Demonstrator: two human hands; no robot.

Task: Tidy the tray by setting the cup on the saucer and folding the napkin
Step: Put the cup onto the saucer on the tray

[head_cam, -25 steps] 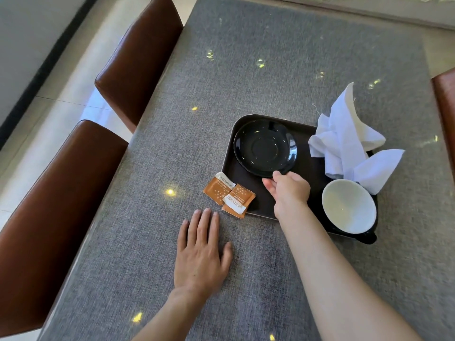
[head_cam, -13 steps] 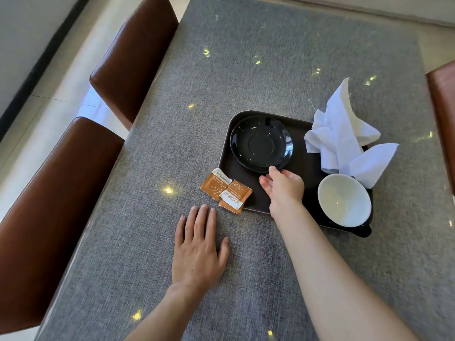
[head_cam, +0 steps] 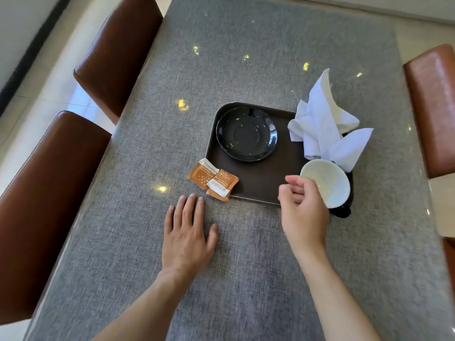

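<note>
**On the grey table, a tray with cup and saucer apart**

On the grey cloth-covered table (head_cam: 246,57), seen from the head camera, a dark brown tray (head_cam: 258,183) holds a black saucer (head_cam: 246,134) at its far left corner, bare. The cup (head_cam: 327,182), white inside and dark outside, sits at the tray's near right corner, well apart from the saucer. A crumpled white napkin (head_cam: 322,124) stands unfolded at the far right, spilling over the tray's edge just behind the cup. Two torn orange sachets (head_cam: 214,180) lie overlapping at the tray's near left edge.

The right hand (head_cam: 302,210) hovers over the tray's near edge just beside the cup, its fingers loosely curled and empty; whether it touches the cup's rim cannot be told. The left hand (head_cam: 187,235) lies flat on the cloth, fingers spread, holding nothing. Brown leather chairs (head_cam: 49,193) flank the table.
</note>
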